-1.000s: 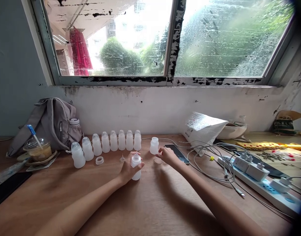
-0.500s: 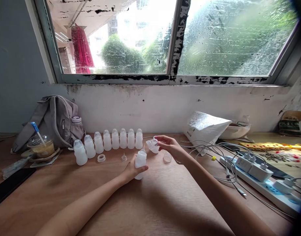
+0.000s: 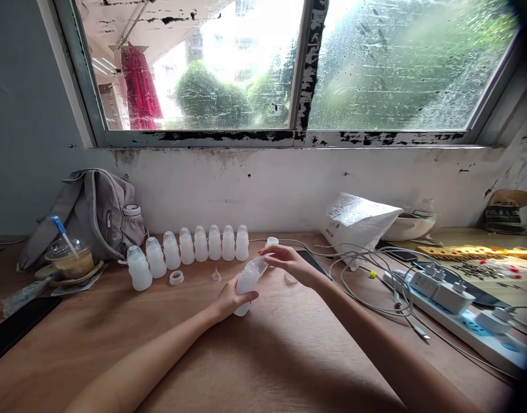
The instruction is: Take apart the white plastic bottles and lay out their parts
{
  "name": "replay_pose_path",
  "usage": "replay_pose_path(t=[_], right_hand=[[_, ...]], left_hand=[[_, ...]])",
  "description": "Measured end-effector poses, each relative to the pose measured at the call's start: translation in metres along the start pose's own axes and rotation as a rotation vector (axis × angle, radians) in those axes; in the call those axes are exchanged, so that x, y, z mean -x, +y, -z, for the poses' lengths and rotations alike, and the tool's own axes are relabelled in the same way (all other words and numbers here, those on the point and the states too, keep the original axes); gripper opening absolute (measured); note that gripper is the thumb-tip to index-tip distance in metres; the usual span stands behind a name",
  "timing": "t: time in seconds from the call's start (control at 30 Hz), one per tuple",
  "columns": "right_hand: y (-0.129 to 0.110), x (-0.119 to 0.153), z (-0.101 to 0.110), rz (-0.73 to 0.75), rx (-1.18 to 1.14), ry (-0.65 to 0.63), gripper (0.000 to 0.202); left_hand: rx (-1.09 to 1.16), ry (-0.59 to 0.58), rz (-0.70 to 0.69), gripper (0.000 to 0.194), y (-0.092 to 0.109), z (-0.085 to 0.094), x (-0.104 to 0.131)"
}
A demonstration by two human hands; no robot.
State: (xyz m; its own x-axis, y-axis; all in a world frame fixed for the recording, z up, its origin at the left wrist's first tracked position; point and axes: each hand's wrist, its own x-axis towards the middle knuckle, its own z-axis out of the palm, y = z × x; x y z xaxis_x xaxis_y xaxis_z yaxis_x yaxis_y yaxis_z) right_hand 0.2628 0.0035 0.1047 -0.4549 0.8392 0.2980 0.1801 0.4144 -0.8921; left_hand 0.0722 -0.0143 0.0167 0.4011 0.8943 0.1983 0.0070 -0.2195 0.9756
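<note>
My left hand [image 3: 229, 299] is wrapped round a frosted baby bottle [image 3: 246, 282], which tilts a little to the right above the wooden table. With its fingertips my right hand [image 3: 291, 264] grips a clear dome cap [image 3: 259, 264] at the bottle's top; whether the cap is seated I cannot tell. Behind that hand an uncapped bottle [image 3: 272, 241] shows only its top. Left of my hands, a white collar ring [image 3: 176, 277] and a clear nipple [image 3: 216, 275] lie on the table. A round clear piece [image 3: 290, 277] is partly hidden under my right wrist.
Several capped bottles [image 3: 200, 244] stand in a row at the back. At left are a grey backpack [image 3: 89, 212], an iced drink cup [image 3: 72, 258] and a black phone [image 3: 22, 327]. Tangled cables [image 3: 367, 298], a power strip [image 3: 461, 321] and a silvery bag [image 3: 362, 221] occupy the right.
My right hand has moved left and slightly down, bringing the clear cap onto the bottle's top. The bottle now tilts more to the right, still in my left hand.
</note>
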Motion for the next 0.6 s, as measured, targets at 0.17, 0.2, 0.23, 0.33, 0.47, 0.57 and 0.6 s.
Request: replay_pose_path(t=[0.17, 0.2, 0.23, 0.33, 0.47, 0.57, 0.6], right_hand=[[0.008, -0.003, -0.012, -0.023, 0.014, 0.142, 0.035], [0.009, -0.003, -0.015, -0.035, -0.009, 0.149, 0.035], [0.010, -0.003, -0.016, -0.048, -0.036, 0.146, 0.036], [0.011, -0.003, -0.018, -0.089, -0.124, 0.100, 0.038], [0.012, -0.002, -0.014, -0.089, -0.203, 0.030, 0.041], [0.012, -0.002, -0.010, -0.065, -0.204, -0.002, 0.041], [0.012, -0.002, -0.009, -0.061, -0.199, -0.011, 0.040]], left_hand=[[-0.028, 0.011, 0.009, 0.042, 0.000, 0.001, 0.001], [-0.033, 0.014, 0.008, 0.042, 0.000, 0.000, 0.001], [-0.038, 0.018, 0.007, 0.042, 0.001, 0.000, 0.001], [-0.023, 0.012, 0.008, 0.043, 0.002, 0.000, 0.001], [0.075, -0.052, 0.041, 0.046, 0.005, 0.000, 0.002], [0.098, -0.082, 0.056, 0.043, 0.006, 0.000, 0.002], [0.095, -0.086, 0.054, 0.042, 0.006, 0.000, 0.002]])
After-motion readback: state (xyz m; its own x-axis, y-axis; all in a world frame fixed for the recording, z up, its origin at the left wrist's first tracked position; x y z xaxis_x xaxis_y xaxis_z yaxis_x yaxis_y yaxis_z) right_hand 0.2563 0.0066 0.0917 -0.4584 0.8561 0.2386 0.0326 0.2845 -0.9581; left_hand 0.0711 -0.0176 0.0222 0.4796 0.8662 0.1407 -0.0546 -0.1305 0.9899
